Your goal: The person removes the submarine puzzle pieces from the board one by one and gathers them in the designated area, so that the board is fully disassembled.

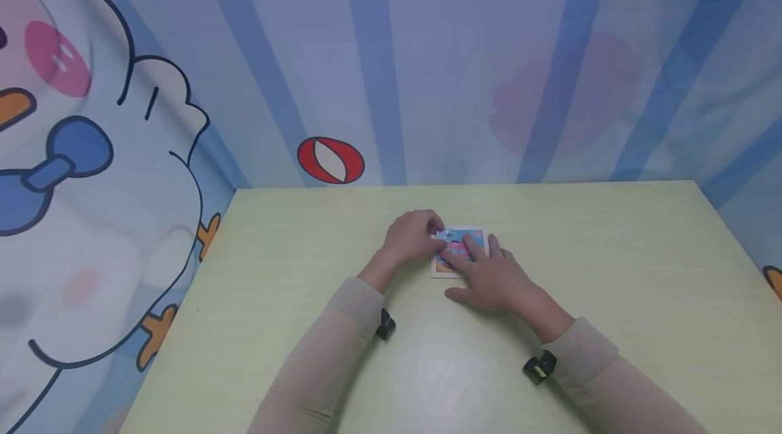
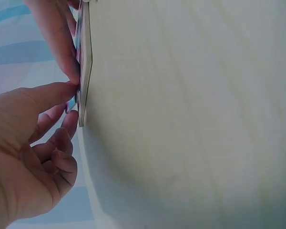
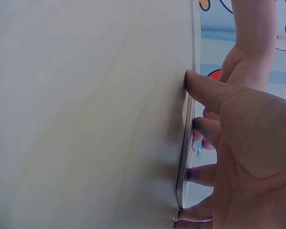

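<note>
Basically, both hands are on one small picture board [image 1: 459,248] that lies flat on the table [image 1: 305,230], out in front of the person. Left hand [image 1: 411,233] is at the board's left side, toward the far corner: thumb and forefinger close together, apparently pinching a small blue piece [image 2: 71,103], which sits tilted against the board face in the left wrist view. Other left fingers curl loosely beside it. Right hand [image 1: 493,279] is spread wide, gripping nothing: two fingertips rest on the board's printed face, the next finger lies just past its right edge, and the thumb is down on the tabletop, just off the near edge. Left thumb tip and right forefinger tip are very near each other; can't tell if they touch. My read: step in hand is working that piece into or out of the picture, with the right hand steadying the board. Can't tell which way, since fingers cover the spot and the slot's outline is hidden. Next move, I'd say: keep right-hand pressure light and even so the board doesn't slide, square the piece to its neighbours, then press flat if seating or lift straight if removing.
</note>
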Demonstrator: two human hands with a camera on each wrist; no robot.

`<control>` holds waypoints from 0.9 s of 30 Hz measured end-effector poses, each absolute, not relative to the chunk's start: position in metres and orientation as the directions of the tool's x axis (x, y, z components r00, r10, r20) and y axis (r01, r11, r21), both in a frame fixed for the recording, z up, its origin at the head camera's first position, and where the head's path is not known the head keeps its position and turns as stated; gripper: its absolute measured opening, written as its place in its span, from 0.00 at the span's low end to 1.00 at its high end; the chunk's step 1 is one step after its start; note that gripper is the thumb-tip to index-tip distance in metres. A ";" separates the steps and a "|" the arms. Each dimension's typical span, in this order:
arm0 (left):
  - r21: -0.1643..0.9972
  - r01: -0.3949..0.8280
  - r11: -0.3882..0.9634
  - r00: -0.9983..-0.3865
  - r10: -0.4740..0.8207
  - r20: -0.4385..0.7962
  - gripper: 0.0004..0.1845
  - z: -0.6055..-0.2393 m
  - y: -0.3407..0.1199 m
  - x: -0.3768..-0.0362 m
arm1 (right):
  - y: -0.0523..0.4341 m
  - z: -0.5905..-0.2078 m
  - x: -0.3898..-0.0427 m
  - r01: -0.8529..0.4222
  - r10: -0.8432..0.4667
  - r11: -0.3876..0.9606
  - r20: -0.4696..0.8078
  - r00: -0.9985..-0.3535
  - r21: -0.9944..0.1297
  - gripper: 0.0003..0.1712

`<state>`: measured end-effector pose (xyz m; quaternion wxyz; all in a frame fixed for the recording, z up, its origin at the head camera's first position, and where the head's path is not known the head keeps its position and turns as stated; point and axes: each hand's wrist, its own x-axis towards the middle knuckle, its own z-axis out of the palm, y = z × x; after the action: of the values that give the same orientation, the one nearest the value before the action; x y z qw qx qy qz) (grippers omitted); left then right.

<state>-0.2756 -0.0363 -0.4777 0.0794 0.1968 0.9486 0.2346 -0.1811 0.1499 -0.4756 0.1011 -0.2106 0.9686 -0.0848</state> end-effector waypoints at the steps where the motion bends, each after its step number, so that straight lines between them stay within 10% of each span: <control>1: 0.486 0.334 0.808 -0.911 0.409 -0.053 0.15 -0.478 -0.037 -0.275 | 0.150 -0.476 -0.181 -0.392 -0.426 0.896 -0.160 -0.890 -0.206 0.43; 27: 0.776 0.182 0.603 -0.947 0.321 -0.027 0.12 -0.476 -0.083 -0.270 | 0.149 -0.477 -0.181 -0.384 -0.422 0.900 -0.193 -0.886 -0.206 0.44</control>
<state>-0.2704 -0.0828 -0.4759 0.0821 0.1411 0.8916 0.4224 -0.1808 0.1494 -0.4766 0.1173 -0.2082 0.9676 -0.0812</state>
